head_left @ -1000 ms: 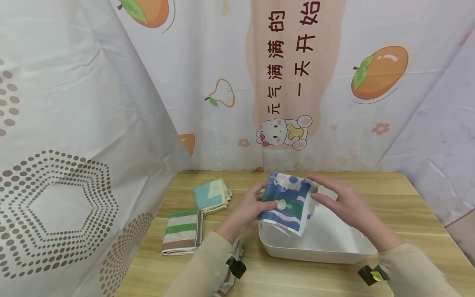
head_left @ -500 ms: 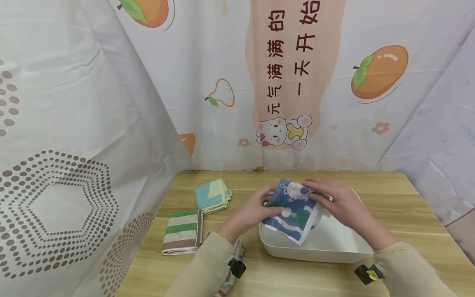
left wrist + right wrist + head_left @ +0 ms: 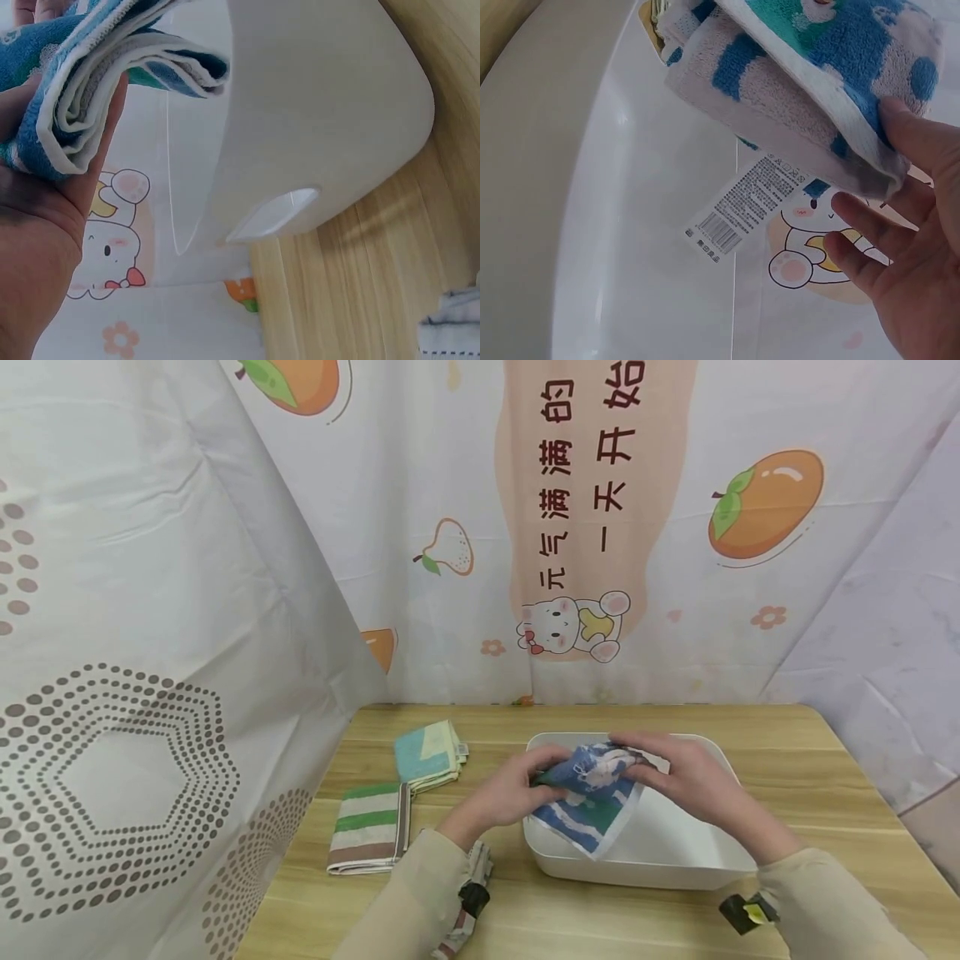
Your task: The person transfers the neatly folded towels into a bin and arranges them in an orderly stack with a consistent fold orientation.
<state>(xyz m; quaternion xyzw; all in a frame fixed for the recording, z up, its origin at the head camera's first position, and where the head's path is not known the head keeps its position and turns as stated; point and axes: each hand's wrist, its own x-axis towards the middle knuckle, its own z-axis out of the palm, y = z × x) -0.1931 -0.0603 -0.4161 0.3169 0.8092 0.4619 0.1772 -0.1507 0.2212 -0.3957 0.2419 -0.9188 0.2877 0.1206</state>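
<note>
A folded blue, green and white towel (image 3: 588, 814) is held up over the left part of a white plastic bin (image 3: 678, 847). My left hand (image 3: 517, 789) grips its left side, thumb in front and fingers behind. On its right edge, my right hand (image 3: 678, 768) pinches with thumb and fingers. The left wrist view shows the layered folds of the towel (image 3: 97, 82) lying between thumb and palm. In the right wrist view a white printed label (image 3: 746, 206) hangs from the towel, below the thumb and fingers.
Left of the bin lie a teal and yellow folded towel (image 3: 427, 756) and a green, brown and white striped one (image 3: 367, 828). Another striped towel (image 3: 459, 927) is partly hidden under my left forearm. A printed curtain (image 3: 450, 610) hangs behind the wooden table (image 3: 787, 760).
The towel has tilted and its upper part now bends away and crumples between my hands. Both hands have come slightly lower over the bin, and the left has shifted a little right.
</note>
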